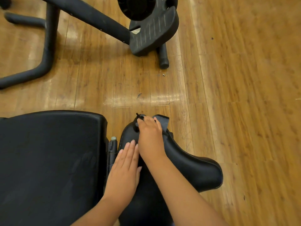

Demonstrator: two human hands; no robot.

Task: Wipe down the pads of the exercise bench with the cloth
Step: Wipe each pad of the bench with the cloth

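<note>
At the far left, the large back pad [48, 160] of the exercise bench lies broad and flat, its black vinyl bare; no hand is on it, so I judge it is not the surface being worked now. Between it and the next pad a hinge post [113, 147] with a pale cap shows in the gap.

Just right of that gap, the left hand [123, 168] lies flat on the narrower seat pad [192, 163], fingers straight and together, palm down. It holds nothing; it looks placed there to brace the pad while the other hand rubs.

The right hand [149, 134] reaches further forward, over the pad's narrow front end, just past the left fingertips. Its fingers curl down onto a dark grey cloth [162, 123], which is bunched under the palm and sticks out toward the floor on the far side. Pressing the cloth there lets it follow the rounded nose of the pad, which I take to be the part being wiped.

Beyond, on the wooden floor [244, 79], stand the black tubular legs [47, 43] of another machine and its ribbed foot plate [153, 35], well apart from the bench.
</note>
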